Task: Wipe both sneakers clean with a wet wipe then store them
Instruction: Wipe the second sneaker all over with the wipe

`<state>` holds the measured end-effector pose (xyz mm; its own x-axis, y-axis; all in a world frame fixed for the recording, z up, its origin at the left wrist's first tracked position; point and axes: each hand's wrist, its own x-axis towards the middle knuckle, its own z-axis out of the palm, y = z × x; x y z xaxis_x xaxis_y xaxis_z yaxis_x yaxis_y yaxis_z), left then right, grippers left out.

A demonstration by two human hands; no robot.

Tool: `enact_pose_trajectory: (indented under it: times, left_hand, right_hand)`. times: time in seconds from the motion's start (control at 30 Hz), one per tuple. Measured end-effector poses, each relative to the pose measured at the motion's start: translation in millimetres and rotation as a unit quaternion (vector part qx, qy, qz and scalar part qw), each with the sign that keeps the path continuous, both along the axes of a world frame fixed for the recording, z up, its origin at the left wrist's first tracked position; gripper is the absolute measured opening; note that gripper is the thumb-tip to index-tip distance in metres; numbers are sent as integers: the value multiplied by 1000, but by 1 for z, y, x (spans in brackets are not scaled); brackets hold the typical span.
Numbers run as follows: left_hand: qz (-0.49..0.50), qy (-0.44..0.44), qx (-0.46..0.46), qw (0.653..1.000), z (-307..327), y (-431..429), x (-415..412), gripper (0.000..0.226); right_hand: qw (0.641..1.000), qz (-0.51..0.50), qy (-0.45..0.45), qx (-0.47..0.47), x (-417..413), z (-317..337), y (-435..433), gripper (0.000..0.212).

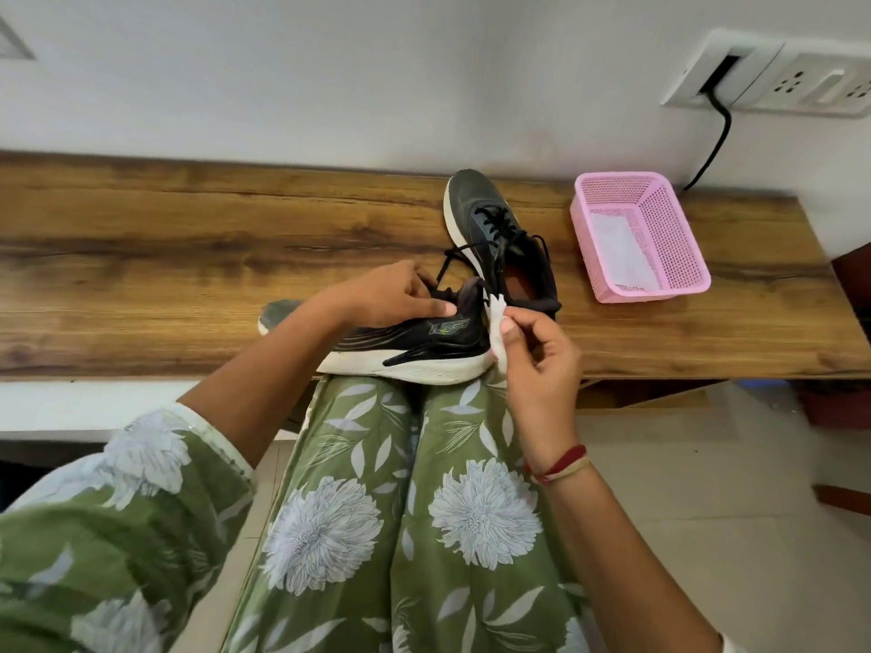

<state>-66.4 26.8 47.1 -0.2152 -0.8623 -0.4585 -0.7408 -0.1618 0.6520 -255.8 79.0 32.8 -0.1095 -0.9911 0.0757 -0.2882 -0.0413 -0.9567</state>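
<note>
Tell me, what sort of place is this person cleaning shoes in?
Most likely a room in a home. A wooden counter runs along a plain white wall, a switch-and-socket panel with a black cable plugged in sits above it, and a pink plastic basket stands on the wood.

Green fabric, big white flowers on left sleeve (141, 483) and trousers (405, 520), red and cream threads (561, 464) just behind the right hand (542, 365)

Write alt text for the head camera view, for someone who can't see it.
A person's left hand holds a black sneaker at the front edge of a wooden shelf while the right hand pinches a white wet wipe at its heel. The second sneaker lies behind it, beside a pink basket.
</note>
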Motion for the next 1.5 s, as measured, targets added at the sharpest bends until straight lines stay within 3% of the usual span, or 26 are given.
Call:
enact_pose_trajectory:
  times: [0.13,0.23,0.43,0.57,0.67,0.77,0.83,0.97,1.1,1.23,1.4,1.5]
  left_hand:
    - [95,17,-19,995,-17,1,-1,57]
    - [90,82,12,993,-16,5,1,54]
    - [88,129,81,984,-10,7,10,41]
    - [160,262,140,941,-18,13,7,28]
    - [209,300,145,919,-22,15,4,25]
    - [229,317,145,909,-24,18,2,26]
    - [252,324,126,903,-26,20,-1,26]
    - [274,355,102,888,-28,24,-4,30]
    - [288,338,94,891,-29,26,-7,35]
    - [278,323,80,901,-31,27,-8,37]
    - [292,334,79,893,-29,28,-10,38]
    - [280,318,69,903,-30,28,-10,38]
  right_hand:
    - [998,-36,-32,40,17,-11,0,14]
    - [999,-29,0,24,23,-14,-6,16]
    - [984,16,158,-82,26,-17,-7,17]
    - [937,98,303,-144,37,-19,10,16]
    - [906,129,359,-187,36,-18,9,20]
    - [917,68,357,-165,19,-13,-8,20]
    - [914,87,360,-164,23,-10,-9,22]
    - [861,195,411,-227,30,-11,0,22]
    - [899,107,387,-176,14,-4,-17,25]
    - [851,217,418,-231,30,-2,-4,20]
    - [886,143,406,-176,21,4,-16,22]
    - [867,218,404,-195,42,0,3,22]
